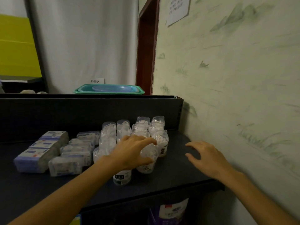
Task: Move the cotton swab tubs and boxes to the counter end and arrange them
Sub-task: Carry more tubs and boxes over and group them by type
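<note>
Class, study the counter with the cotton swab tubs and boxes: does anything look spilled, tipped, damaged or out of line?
Nothing is spilled or visibly damaged. The tubs stand upright in a cluster, and the boxes lie in rough, slightly uneven rows. The left hand grips one front tub, which leans slightly.

On the counter (178, 172) stand about eleven round swab tubs (108, 128), three purple-topped boxes (30, 159) and roughly five clear boxes (65, 166).

A little white sign (97, 81) is sitting behind the green tray (78, 91), reading "补货区". The wall notice (178, 9) and tub labels are showing up too blurry to read.
</note>
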Available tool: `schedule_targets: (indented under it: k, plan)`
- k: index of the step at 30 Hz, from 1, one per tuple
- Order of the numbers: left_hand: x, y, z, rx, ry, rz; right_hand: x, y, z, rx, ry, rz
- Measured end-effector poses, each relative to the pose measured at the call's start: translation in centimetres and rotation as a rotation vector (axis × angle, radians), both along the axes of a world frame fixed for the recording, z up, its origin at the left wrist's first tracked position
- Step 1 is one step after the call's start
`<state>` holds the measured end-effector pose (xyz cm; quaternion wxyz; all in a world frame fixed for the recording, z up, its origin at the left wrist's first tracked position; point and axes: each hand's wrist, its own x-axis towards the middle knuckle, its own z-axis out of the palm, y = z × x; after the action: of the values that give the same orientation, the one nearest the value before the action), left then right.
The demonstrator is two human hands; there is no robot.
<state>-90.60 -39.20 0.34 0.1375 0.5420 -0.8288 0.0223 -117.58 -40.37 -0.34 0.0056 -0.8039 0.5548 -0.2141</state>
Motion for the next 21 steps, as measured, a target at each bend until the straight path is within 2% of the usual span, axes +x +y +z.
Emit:
schedule_targets:
  k: [11,17,21]
  plan:
    - [0.4,0.6,-0.6,-0.007,0.029,0.063,1.9,-1.3,0.5,-0.005,0.027,0.13]
    - [2.9,2.9,-0.6,-0.1,0.08,0.072,7.1,-1.6,3.4,-0.103,0.02,0.264]
    - [7.4,5.7,-0.3,-0.125,0.118,0.171,12.2,-0.2,4.9,-0.125,0.041,0.336]
